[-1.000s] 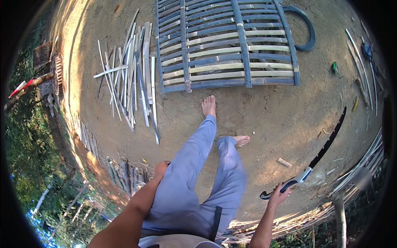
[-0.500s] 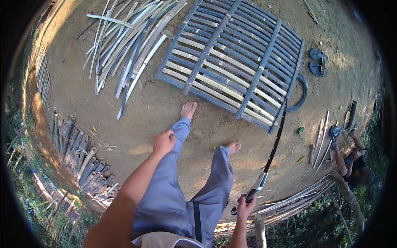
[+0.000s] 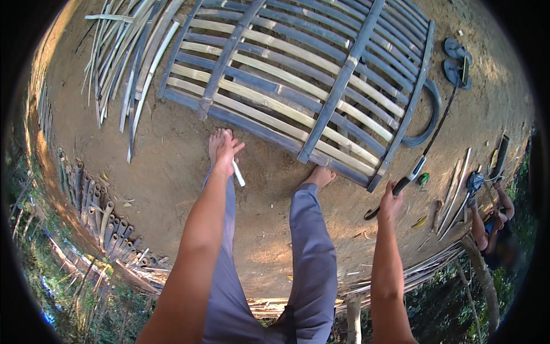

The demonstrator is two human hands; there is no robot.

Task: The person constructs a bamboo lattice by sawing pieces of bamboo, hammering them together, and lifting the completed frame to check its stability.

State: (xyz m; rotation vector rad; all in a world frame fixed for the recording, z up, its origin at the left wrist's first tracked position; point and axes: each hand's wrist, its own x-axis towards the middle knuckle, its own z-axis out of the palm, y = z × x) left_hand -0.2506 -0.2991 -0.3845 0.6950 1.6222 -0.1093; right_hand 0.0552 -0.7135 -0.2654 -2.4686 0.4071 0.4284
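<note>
curved saw: 1 | slatted bamboo frame: 1 | dark coil: 1 | sandals: 2 | hands: 2 | bare feet: 2

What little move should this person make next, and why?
Perhaps rest the left hand on the near edge of the slatted frame: that hand is stretched out toward it, while the right hand grips the saw, pointing it away from the bare feet.

The pruning saw is gripped by its hooked black-and-white handle, its slim dark blade aimed forward and right. A short white stick slants well to its left. The bamboo slat panel lies askew ahead, strips pale and grey.
</note>
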